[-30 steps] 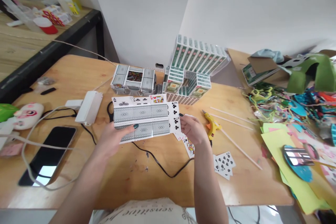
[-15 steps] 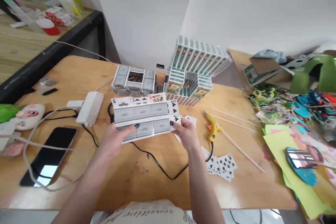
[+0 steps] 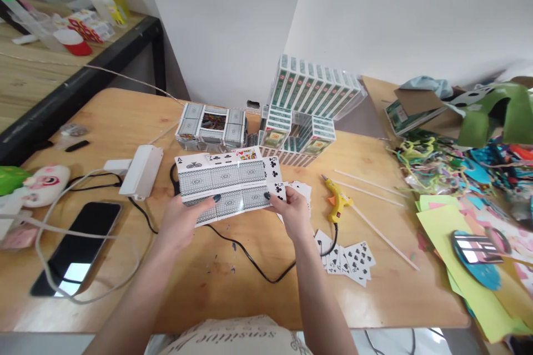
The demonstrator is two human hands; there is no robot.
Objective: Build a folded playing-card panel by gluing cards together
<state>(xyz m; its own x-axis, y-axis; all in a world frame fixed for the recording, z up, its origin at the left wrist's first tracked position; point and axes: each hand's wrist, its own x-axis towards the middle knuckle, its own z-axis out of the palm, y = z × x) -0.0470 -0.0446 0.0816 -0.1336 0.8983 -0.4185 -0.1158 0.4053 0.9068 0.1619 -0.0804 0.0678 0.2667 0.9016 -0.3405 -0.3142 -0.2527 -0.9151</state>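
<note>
A flat panel of joined playing cards, mostly backs with some faces along the top and right, is held above the table. My left hand grips its lower left, thumb on top. At its lower right, my right hand pinches the edge by the five of clubs. Beyond the panel stand a box-like card structure and stacked green card boxes. A yellow glue gun lies right of my right hand, and fanned cards rest below it.
White glue sticks lie at the right. A phone, a white power adapter and looping cables are at the left. Coloured paper and pipe cleaners cover the right side. A black cord crosses the table's front.
The right thumb has shifted slightly left on the panel, and more of the five of clubs shows. The panel stays in both hands, moved very slightly.
</note>
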